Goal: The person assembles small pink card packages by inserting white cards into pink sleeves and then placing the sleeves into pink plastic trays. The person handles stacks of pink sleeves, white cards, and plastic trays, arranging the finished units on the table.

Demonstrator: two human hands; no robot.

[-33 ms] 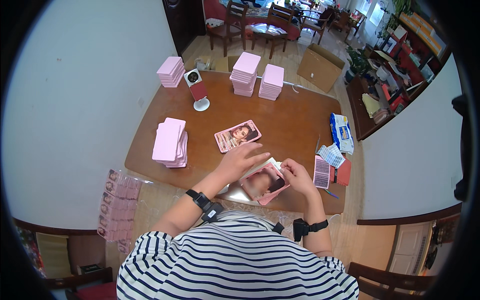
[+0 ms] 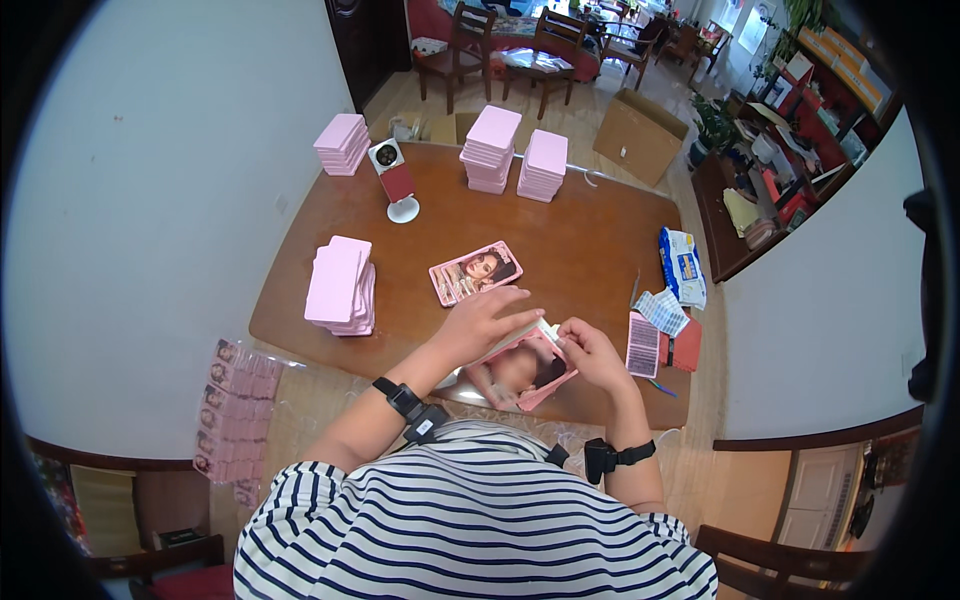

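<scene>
We hold a pink package with a portrait on its face (image 2: 522,370) between both hands, just above the near edge of the brown surface (image 2: 590,250). The left hand (image 2: 482,322) lies flat over the package's upper left part, fingers spread and closed down on it, apparently to steady it; the right hand (image 2: 590,355) pinches the package's upper right corner between thumb and fingertips, a tight grip suited to working an edge or flap. Beyond the grip lies a second portrait package (image 2: 476,271), face up. Further left of the grip stands a stack of pink cards (image 2: 340,285), and more pink stacks (image 2: 515,152) sit well beyond. Right of the grip rest small printed sheets (image 2: 655,335).
</scene>
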